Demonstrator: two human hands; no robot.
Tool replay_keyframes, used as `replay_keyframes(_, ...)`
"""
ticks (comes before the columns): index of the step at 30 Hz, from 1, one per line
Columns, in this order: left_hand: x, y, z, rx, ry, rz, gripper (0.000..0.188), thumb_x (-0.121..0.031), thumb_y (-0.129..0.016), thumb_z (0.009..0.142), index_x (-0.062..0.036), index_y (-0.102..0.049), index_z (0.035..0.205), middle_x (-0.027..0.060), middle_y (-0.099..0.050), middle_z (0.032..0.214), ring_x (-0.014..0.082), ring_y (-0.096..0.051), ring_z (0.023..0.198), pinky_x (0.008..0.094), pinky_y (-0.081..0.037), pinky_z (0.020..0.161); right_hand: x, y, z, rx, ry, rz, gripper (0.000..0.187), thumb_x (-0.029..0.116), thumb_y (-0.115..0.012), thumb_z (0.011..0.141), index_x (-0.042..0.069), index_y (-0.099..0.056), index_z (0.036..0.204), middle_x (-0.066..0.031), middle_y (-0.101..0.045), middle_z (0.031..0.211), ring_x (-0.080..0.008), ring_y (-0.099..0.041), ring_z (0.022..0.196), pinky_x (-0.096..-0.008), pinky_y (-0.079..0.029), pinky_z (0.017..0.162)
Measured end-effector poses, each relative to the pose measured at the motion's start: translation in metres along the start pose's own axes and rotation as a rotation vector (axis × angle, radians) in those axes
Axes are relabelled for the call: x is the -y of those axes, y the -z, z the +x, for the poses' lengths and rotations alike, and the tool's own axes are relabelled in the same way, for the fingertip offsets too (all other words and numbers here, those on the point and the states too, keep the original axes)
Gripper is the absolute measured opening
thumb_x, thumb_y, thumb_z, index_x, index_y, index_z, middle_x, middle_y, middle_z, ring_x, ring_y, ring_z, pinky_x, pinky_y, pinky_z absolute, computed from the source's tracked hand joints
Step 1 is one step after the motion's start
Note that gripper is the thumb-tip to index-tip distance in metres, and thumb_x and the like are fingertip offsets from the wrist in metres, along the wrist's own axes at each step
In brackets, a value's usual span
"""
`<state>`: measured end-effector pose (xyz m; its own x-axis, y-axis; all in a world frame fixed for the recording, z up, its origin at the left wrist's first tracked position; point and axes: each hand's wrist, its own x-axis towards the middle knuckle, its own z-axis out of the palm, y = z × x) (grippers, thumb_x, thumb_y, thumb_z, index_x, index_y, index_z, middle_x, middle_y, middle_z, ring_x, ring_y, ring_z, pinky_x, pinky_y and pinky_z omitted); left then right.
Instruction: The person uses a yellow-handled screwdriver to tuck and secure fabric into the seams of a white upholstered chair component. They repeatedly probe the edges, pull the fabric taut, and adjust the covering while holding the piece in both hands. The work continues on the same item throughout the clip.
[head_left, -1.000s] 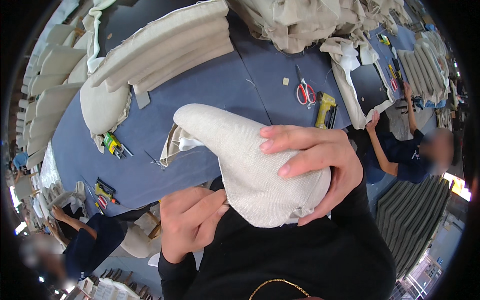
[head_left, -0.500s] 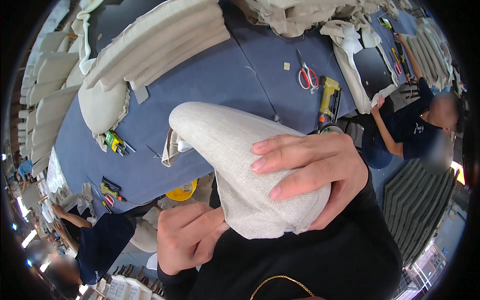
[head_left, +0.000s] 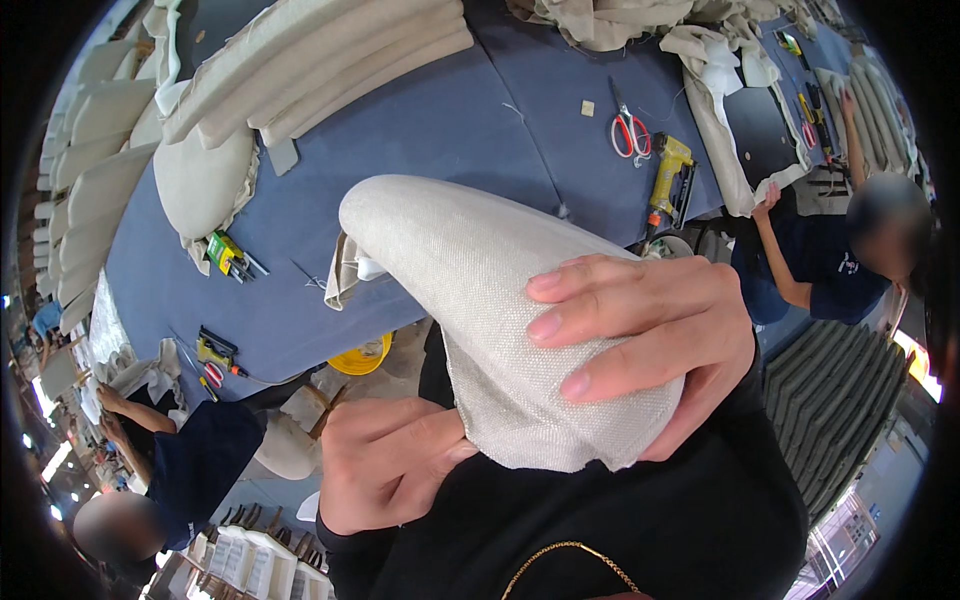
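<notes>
At the centre, the spread right hand (head_left: pixel 655 335) grips the three-o'clock side of a curved, tapering beige woven-fabric pad (head_left: pixel 465 270) while the left hand (head_left: pixel 390 465) pinches its seven-o'clock edge. If that pinch loosens, the cover could slip or pucker. The small white mark (head_left: pixel 848 263) on a co-worker's navy-blue shirt (head_left: pixel 838 297), toward three o'clock, is unreadable.

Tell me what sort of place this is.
Probably an upholstery workshop: a beige fabric-covered piece is held at a blue table, where red-handled scissors and a yellow staple gun lie.
</notes>
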<state>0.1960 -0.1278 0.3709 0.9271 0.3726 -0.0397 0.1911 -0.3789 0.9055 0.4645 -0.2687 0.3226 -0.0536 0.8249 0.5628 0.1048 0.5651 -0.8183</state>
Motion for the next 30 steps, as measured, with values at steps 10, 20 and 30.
replay_keyframes(10, -0.015, 0.006, -0.006, 0.061, 0.15, 0.05, 0.014, -0.015, -0.08, 0.088, -0.0014, -0.079, 0.093, 0.0085, -0.064, 0.065, 0.0234, -0.059, 0.05, 0.0327, -0.042, 0.05, 0.001, 0.0, 0.001, -0.023, 0.002, 0.005, 0.064, 0.03, -0.099, 0.071, -0.01, -0.077, 0.116, -0.0393, -0.071, 0.118, -0.055, -0.072, 0.112, -0.0586, -0.058, 0.096)
replay_keyframes(20, 0.005, 0.019, -0.008, 0.072, 0.13, -0.032, 0.019, -0.02, -0.079, 0.089, -0.0013, -0.08, 0.091, 0.009, -0.067, 0.066, 0.0233, -0.064, 0.052, 0.0325, -0.043, 0.051, 0.002, 0.007, 0.001, 0.01, -0.022, 0.01, 0.071, 0.032, -0.102, 0.068, -0.012, -0.075, 0.117, -0.0425, -0.069, 0.12, -0.0579, -0.072, 0.111, -0.0612, -0.056, 0.098)
replay_keyframes(30, -0.011, 0.004, -0.001, -0.051, -0.018, 0.103, 0.016, -0.009, -0.081, 0.084, -0.0007, -0.08, 0.098, 0.0073, -0.062, 0.064, 0.0224, -0.058, 0.05, 0.0322, -0.041, 0.05, 0.003, 0.001, 0.005, -0.007, -0.074, -0.025, 0.07, 0.032, -0.103, 0.065, -0.01, -0.076, 0.112, -0.0403, -0.07, 0.123, -0.0532, -0.072, 0.117, -0.054, -0.057, 0.103)
